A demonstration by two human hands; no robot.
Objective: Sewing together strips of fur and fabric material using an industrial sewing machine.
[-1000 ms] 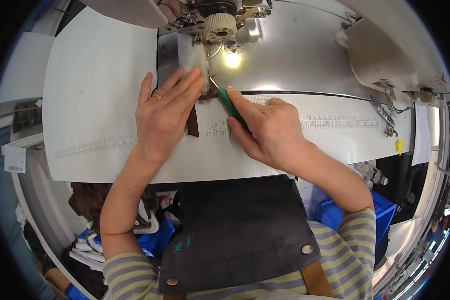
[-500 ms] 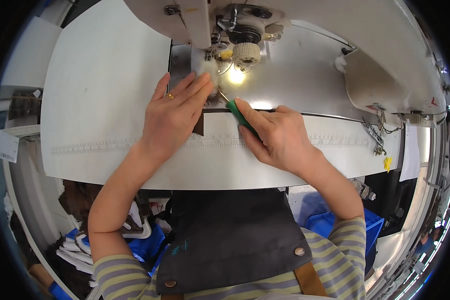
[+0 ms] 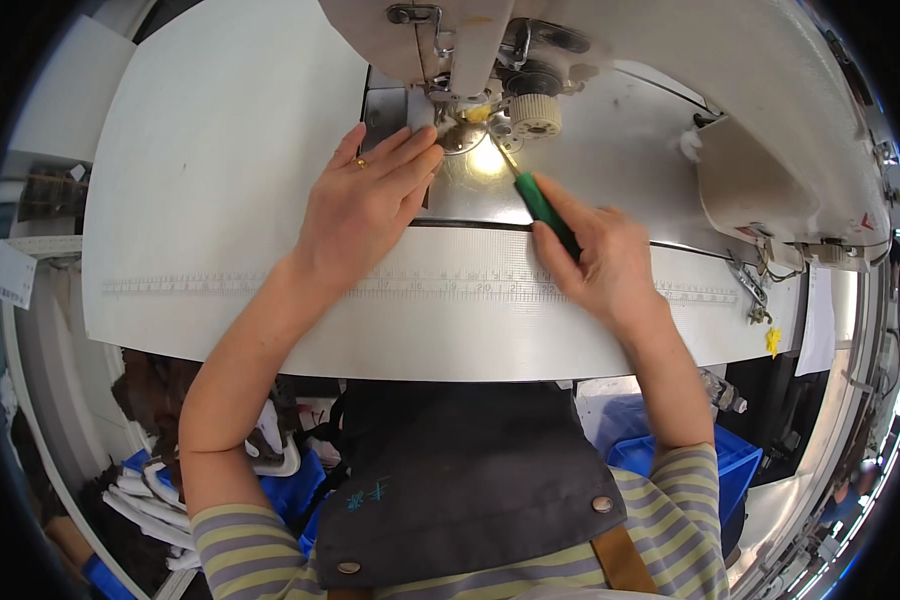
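Observation:
My left hand [image 3: 365, 200] lies flat with its fingers stretched forward on a narrow white piece of material [image 3: 419, 108]. That piece runs beside the presser foot of a sewing machine [image 3: 670, 45]; most of it is hidden by my fingers. A dark brown strip [image 3: 427, 197] peeks out below the hand. In my right hand [image 3: 610, 265] is an awl-like tool [image 3: 547, 213] with a green handle and thin metal shaft, gripped with the index finger along it. Its tip points at the lit metal bed, right of the round metal disc [image 3: 462, 136] by the foot.
A ribbed dial [image 3: 536, 117] hangs from the machine head. A printed ruler [image 3: 420, 289] crosses the white table [image 3: 450, 345]. A small metal clip-like part [image 3: 753, 290] lies at the right. Below the table are a blue bin [image 3: 735, 465], a clear bottle [image 3: 725, 392] and white pieces [image 3: 150, 510].
My right hand has carried the awl to the right, away from my left hand and the furry edge. The view has shifted slightly, and less of the white material shows.

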